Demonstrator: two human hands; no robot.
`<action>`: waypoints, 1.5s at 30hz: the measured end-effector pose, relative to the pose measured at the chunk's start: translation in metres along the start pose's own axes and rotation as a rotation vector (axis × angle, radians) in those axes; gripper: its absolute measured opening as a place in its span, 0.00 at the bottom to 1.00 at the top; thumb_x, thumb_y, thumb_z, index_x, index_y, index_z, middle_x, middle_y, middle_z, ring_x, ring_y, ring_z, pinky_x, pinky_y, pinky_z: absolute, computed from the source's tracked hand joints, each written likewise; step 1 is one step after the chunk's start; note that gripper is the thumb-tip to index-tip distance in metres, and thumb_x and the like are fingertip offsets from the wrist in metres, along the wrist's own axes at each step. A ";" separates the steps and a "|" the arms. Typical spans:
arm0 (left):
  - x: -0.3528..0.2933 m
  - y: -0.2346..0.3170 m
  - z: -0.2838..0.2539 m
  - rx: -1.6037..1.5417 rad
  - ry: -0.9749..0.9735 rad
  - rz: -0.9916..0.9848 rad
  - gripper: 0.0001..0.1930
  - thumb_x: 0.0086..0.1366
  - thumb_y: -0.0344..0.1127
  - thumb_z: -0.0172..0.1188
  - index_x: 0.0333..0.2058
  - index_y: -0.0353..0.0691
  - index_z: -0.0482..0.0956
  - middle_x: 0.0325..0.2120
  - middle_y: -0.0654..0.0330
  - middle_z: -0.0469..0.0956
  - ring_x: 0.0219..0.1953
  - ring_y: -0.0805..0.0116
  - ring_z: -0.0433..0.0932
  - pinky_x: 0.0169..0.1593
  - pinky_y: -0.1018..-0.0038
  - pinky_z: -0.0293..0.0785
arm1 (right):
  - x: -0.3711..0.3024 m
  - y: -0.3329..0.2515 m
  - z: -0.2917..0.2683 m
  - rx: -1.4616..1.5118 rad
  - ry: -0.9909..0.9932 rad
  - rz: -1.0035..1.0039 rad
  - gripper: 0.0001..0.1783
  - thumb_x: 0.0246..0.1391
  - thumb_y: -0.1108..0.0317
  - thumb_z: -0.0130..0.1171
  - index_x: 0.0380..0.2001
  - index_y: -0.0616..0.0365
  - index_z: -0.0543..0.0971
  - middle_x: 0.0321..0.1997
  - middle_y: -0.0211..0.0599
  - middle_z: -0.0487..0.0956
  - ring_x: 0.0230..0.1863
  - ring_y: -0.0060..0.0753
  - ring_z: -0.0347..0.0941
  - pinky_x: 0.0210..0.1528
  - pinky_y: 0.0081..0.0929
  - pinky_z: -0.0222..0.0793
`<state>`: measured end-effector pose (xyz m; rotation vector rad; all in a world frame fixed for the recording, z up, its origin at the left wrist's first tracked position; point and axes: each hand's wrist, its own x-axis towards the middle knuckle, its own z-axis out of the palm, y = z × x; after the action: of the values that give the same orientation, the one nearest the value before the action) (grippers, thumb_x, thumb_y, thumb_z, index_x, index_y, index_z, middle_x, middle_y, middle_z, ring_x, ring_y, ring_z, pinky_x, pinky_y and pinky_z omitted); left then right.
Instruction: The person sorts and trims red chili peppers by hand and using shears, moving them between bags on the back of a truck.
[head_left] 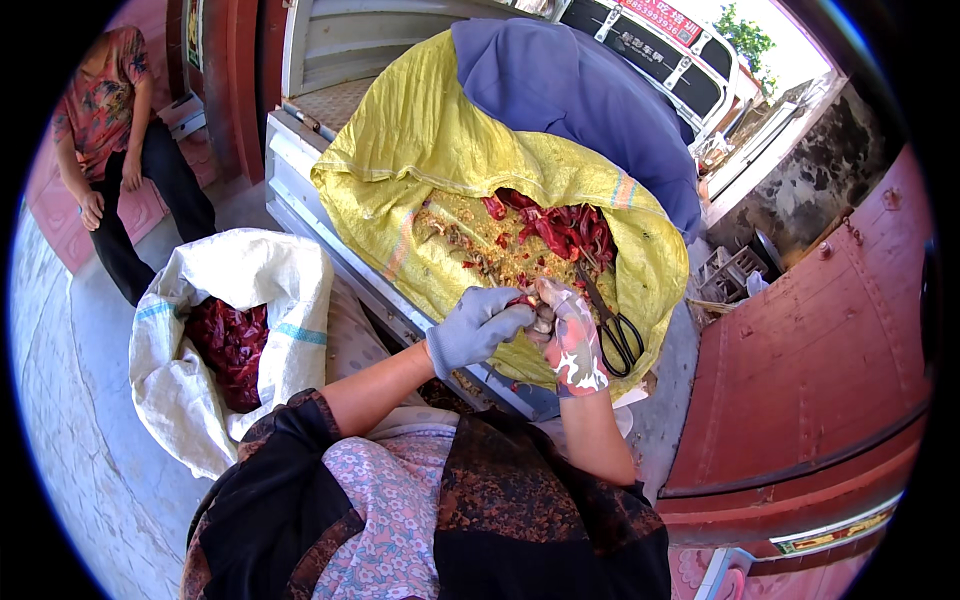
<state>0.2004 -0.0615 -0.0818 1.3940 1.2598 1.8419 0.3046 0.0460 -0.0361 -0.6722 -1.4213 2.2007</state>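
Note:
Over the near part of a yellow woven sack [400, 150], my two gloved hands meet at a dark red dried chili pepper [523, 300]. My left hand [475, 328], in a grey glove, is closed on the pepper. My right hand [575, 345], in a patterned glove with pale fingertips, pinches at its other end; the fingers partly hide it. Black-handled scissors [622, 345] lie on the sack just right of my right hand, blades pointing away. Beyond my hands, a pile of red dried chilies [570, 232] rests beside scattered yellowish seeds and bits [480, 235].
A white woven sack [300, 265] of dark red chilies [230, 350] stands on the floor at left. The yellow sack lies on a truck bed [300, 165], with blue-grey cloth [570, 80] behind. A person [110, 130] sits far left. Red metal doors [800, 350] stand right.

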 end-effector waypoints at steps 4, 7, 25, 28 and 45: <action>0.004 -0.004 0.002 -0.010 0.040 0.103 0.10 0.62 0.35 0.50 0.25 0.34 0.73 0.17 0.66 0.67 0.21 0.79 0.64 0.26 0.79 0.63 | 0.006 0.013 -0.005 0.210 -0.048 0.035 0.09 0.55 0.62 0.54 0.28 0.55 0.73 0.17 0.20 0.66 0.15 0.14 0.54 0.16 0.14 0.48; 0.005 -0.001 0.007 -0.099 0.052 0.047 0.10 0.62 0.34 0.49 0.26 0.34 0.73 0.18 0.67 0.67 0.22 0.79 0.64 0.27 0.80 0.63 | 0.006 0.014 0.000 0.297 0.011 0.063 0.09 0.56 0.61 0.54 0.27 0.54 0.73 0.15 0.18 0.60 0.14 0.13 0.52 0.16 0.15 0.47; -0.006 -0.005 -0.032 -0.424 0.076 -0.170 0.10 0.59 0.33 0.53 0.37 0.34 0.71 0.21 0.65 0.70 0.23 0.79 0.68 0.31 0.79 0.68 | 0.097 -0.022 -0.012 -1.432 0.039 -0.665 0.11 0.49 0.62 0.58 0.32 0.58 0.79 0.34 0.44 0.79 0.35 0.43 0.76 0.37 0.30 0.70; -0.008 0.001 -0.037 -0.411 0.138 -0.198 0.09 0.59 0.33 0.54 0.37 0.35 0.72 0.22 0.65 0.71 0.25 0.79 0.70 0.31 0.81 0.69 | 0.149 -0.003 0.012 -1.723 0.131 -0.704 0.15 0.47 0.59 0.60 0.34 0.57 0.78 0.32 0.43 0.79 0.36 0.46 0.76 0.37 0.34 0.71; 0.006 0.000 -0.049 -0.068 0.157 0.023 0.14 0.60 0.29 0.55 0.45 0.35 0.71 0.41 0.61 0.74 0.46 0.74 0.72 0.51 0.78 0.67 | 0.040 -0.057 0.005 -1.763 -0.274 -0.611 0.16 0.40 0.71 0.58 0.38 0.57 0.79 0.34 0.46 0.77 0.38 0.47 0.73 0.42 0.36 0.68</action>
<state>0.1531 -0.0748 -0.0816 1.2533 1.2482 2.0235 0.2754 0.0884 0.0113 -0.2338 -2.9451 0.1488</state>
